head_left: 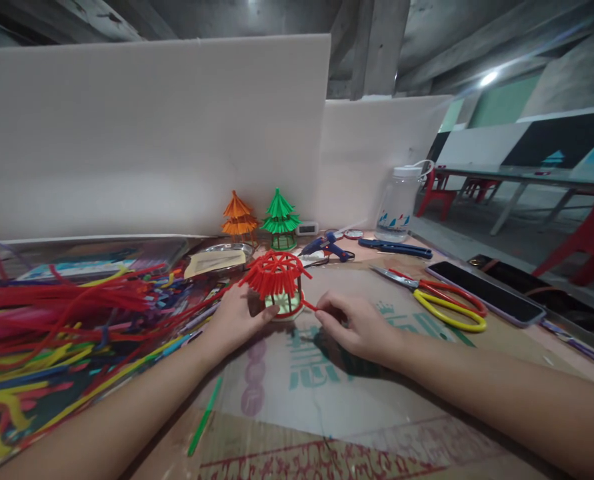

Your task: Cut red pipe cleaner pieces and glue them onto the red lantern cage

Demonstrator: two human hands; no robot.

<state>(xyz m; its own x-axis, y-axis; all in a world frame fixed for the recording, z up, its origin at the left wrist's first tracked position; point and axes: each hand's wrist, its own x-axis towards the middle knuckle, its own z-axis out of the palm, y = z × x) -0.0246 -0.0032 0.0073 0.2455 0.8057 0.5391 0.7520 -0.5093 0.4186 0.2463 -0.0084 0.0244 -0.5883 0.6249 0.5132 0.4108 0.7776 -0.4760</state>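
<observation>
A small pavilion model (279, 283) with a red pipe-cleaner roof and a pale green base stands on the cardboard-covered table (327, 413). My left hand (237, 319) wraps around its left side and base, fingers curled. My right hand (353, 323) pinches the end of a red roof strand at the model's right edge. Behind it stand two finished models, an orange one (237, 217) and a green one (280, 217).
A big heap of coloured pipe cleaners (61, 327) fills the left side. Red-and-yellow scissors (439, 297), a blue glue gun (327, 247), blue pliers (397, 248), a plastic jar (398, 203) and a phone (481, 290) lie to the right. White partition boards (151, 133) close the back.
</observation>
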